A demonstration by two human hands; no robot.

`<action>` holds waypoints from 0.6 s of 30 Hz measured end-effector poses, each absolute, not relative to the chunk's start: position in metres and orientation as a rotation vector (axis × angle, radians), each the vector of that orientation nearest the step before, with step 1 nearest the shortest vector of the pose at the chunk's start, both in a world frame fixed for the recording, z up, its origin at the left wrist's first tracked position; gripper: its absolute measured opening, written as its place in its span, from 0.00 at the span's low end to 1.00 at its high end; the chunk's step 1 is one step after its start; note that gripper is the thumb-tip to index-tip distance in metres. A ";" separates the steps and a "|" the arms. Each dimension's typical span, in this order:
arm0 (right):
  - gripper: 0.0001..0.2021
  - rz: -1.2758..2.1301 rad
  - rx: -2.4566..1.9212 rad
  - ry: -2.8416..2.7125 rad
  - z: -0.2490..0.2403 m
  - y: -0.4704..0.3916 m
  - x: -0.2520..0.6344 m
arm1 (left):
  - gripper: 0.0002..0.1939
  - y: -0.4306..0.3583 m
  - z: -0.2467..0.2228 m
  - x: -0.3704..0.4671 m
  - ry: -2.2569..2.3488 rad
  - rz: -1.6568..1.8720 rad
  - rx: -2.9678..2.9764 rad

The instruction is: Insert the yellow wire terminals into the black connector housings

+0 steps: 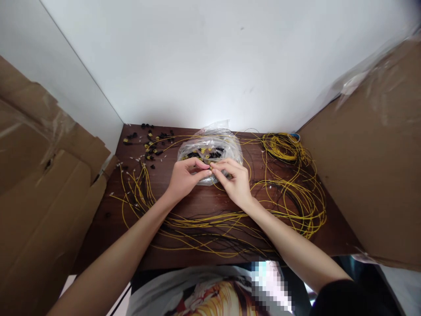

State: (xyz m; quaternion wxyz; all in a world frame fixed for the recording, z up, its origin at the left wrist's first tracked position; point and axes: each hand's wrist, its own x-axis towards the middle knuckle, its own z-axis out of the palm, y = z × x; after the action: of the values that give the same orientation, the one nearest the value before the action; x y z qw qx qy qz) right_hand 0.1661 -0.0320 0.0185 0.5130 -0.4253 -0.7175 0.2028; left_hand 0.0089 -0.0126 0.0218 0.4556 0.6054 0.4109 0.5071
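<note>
My left hand [189,176] and my right hand [233,176] meet near the middle of the brown table, fingertips pinched together around something too small to make out. Just behind and under them lies a clear plastic bag [192,145] with black and yellow parts inside. A thin yellow wire [245,164] curves close to my right hand. Long yellow and black wires [210,219] run across the table beneath my forearms. Their ends, some with small white tips, fan out at the left [141,180].
Small black and yellow connectors [149,147] lie scattered at the back left. A coil of yellow wire [283,147] sits at the back right, with a larger loop [309,210] before it. Cardboard [371,153] flanks both sides; a white wall [204,66] stands behind.
</note>
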 end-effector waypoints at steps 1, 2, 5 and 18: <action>0.07 0.483 -1.021 -1.734 0.018 -0.032 0.166 | 0.08 -0.012 0.022 0.009 1.014 1.244 1.494; 0.07 0.480 -1.020 -1.745 0.019 -0.032 0.167 | 0.08 -0.012 0.022 0.009 1.014 1.233 1.494; 0.09 0.478 -1.014 -1.796 0.021 -0.031 0.168 | 0.08 -0.013 0.021 0.010 1.002 1.201 1.492; 0.09 0.465 -1.185 -1.849 0.024 -0.020 0.186 | 0.14 -0.009 0.027 0.005 1.009 1.229 1.490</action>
State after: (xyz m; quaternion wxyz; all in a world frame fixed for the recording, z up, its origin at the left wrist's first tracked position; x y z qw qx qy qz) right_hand 0.1859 -0.0196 0.0243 0.4337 -0.4756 -0.7422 0.1865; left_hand 0.0049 -0.0087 0.0271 0.4628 0.6063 0.4106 0.4997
